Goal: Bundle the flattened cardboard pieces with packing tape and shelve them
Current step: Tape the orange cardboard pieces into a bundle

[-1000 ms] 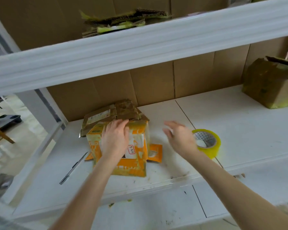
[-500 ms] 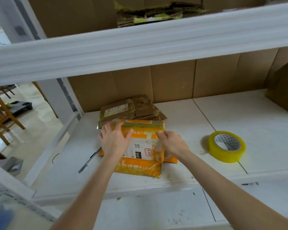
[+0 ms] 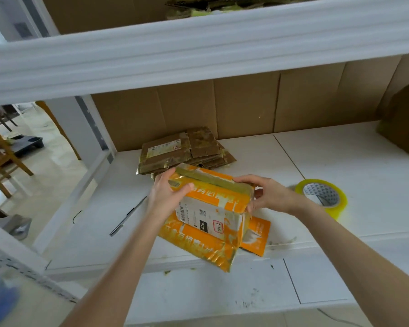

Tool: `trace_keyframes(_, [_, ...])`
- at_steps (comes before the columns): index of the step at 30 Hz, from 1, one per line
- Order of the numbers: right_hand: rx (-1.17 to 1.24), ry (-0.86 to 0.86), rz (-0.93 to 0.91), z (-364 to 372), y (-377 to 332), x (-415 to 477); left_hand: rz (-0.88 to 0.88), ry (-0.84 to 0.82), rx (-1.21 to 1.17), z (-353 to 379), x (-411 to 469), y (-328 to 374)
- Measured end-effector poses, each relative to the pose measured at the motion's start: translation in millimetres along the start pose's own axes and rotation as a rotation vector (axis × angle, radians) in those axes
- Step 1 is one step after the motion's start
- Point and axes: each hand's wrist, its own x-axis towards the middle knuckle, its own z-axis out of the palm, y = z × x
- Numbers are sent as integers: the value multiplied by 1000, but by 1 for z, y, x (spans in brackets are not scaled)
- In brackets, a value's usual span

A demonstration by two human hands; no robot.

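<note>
Cardboard between left grip, right grip

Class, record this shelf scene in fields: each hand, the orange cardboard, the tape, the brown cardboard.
Orange cardboard: tilted, held between both hands
Left hand: grips its far left corner
Right hand: grips its far right corner
Tape roll: flat on the shelf, right of the hands
Brown cardboard stack: flat, behind the orange cardboard

Glossy taped cardboard bundle (creased)
</note>
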Motion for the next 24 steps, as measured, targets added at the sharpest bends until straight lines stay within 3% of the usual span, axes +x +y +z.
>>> trace_keyframes(4, [-59,209,-40,11,11,-17,-43,86,-38,21,-14,19])
trace_keyframes(7, [-61,108,-33,4,13,-30,-162,121,-164,36,-37,25])
trace_keyframes(9, [-51,5,-23,0,8,-37,-152,80,-335,42,-49,27])
trace_keyframes(12, [-89,175,-22,2,5,-45,-87,-27,-456,53,-66,40])
trace_keyframes(19, [-431,582,-113,5,5,-59,89,-223,-373,65,-66,74])
trace_keyframes(24, [-531,567,32,13,2,-50,203,-223,-160,65,-58,72])
